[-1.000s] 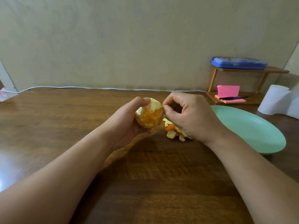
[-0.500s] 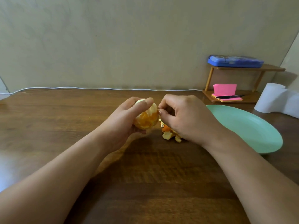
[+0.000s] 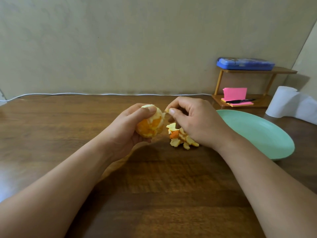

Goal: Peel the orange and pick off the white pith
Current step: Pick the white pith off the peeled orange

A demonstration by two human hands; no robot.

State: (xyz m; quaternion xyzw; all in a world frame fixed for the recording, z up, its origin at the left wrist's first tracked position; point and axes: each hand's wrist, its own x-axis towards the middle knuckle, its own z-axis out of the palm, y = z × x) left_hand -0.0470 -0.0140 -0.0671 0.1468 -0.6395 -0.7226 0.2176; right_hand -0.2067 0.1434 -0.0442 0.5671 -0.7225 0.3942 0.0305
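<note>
- Orange-fleshed and almost bare of rind, the round peeled orange [image 3: 151,125] was held just above the brown wooden table [image 3: 154,194], with pale pith patches on its top and right side.
- The left hand [image 3: 127,136] cupped it, fingers curled behind the fruit and the thumb pressed across its top.
- The right hand [image 3: 195,121] pinched a small pale strip of pith [image 3: 166,111] between thumb and forefinger at the fruit's upper right edge. Its other fingers were loosely curled, and whether the strip had torn free could not be told.
- The step looked like pith-picking, the peeling largely done. The next move probably called for dropping the scrap and turning the fruit to reach the remaining white.
- A heap of yellow-orange peel scraps [image 3: 181,139] lay beneath the right hand, and a round mint-green plate [image 3: 267,134] sat further right.
</note>
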